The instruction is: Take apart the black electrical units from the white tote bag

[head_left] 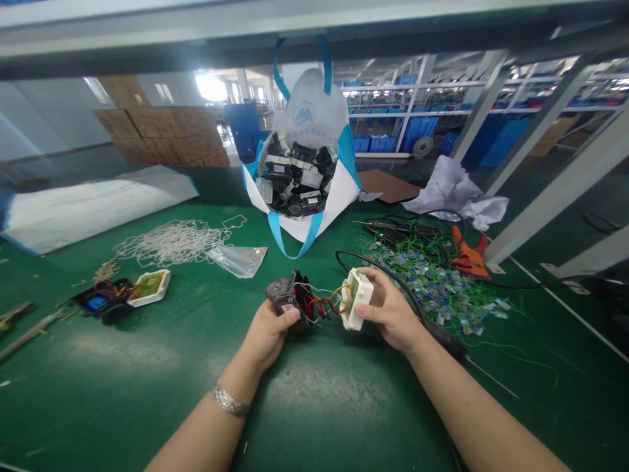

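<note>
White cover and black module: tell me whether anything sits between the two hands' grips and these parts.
Nothing visible does. The left hand already holds the black module, the right hand the white cover; only red, yellow and black wires run between the parts.

My bench is a green mat-topped table (314,406). Straight ahead on it stands an open white-and-blue bag (322,196) full of black parts. To my left lie a tangle of white gaskets (171,241), a clear plastic pouch (239,259) and an opened black-and-white unit (122,296). To my right, green wire scraps (437,282), orange pliers (466,257) and crumpled paper (457,193).
</note>
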